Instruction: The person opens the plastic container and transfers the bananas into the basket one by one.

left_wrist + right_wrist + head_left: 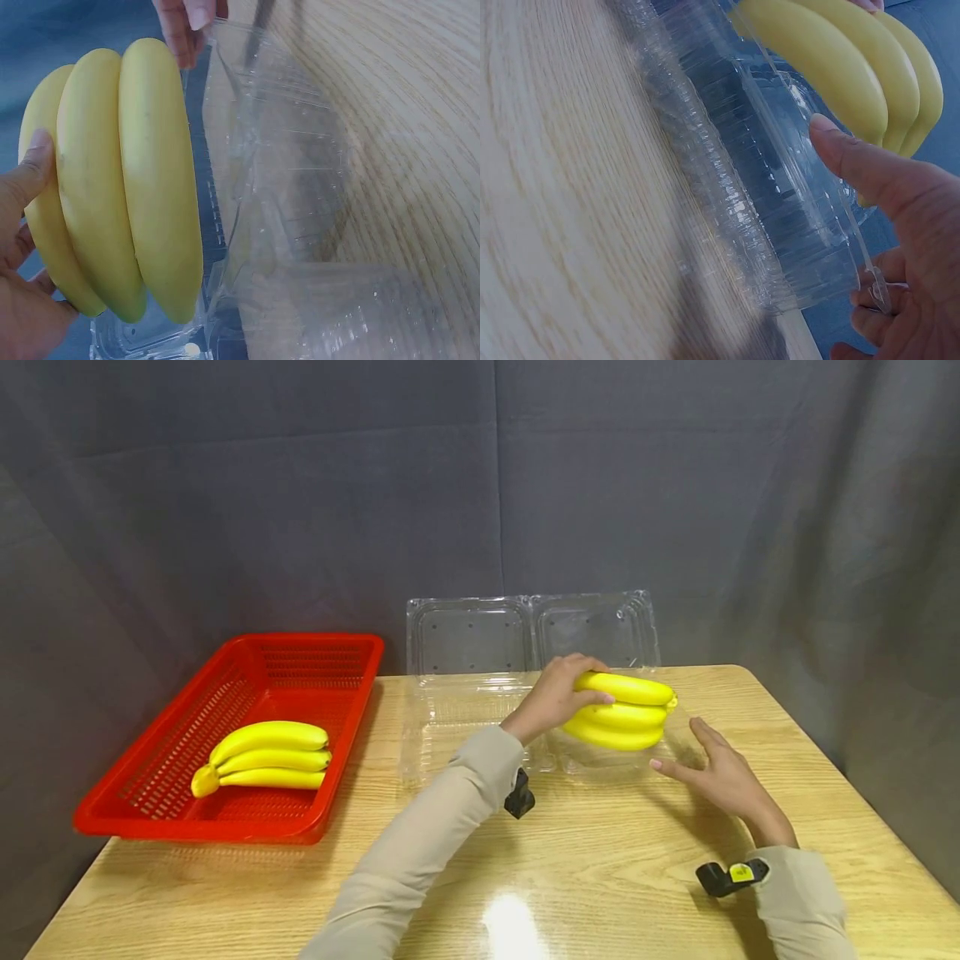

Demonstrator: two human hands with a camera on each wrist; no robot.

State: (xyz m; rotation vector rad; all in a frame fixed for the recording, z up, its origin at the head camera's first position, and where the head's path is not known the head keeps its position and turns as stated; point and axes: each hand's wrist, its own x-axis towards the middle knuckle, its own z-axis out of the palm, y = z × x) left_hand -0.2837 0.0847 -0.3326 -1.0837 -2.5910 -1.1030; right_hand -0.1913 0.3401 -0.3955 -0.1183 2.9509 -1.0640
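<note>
My left hand (557,695) grips a bunch of yellow bananas (622,714), thumb on the near side and fingers over the top. The bunch hangs over the right clear plastic clamshell box (727,187), its stem end pointing right. Behind it, that box's raised lid (588,631) stands against the curtain. My right hand (731,785) is at the box's right end with thumb and forefinger spread apart. In the right wrist view its thumb reaches to the rim, and the other fingers bend near the corner tab (879,289).
A second clear clamshell box (442,735) stands on the left, lid up. Farther left, a red plastic basket (318,814) contains another banana bunch (273,756). All stand on a wooden table (600,868) before a grey curtain (300,510).
</note>
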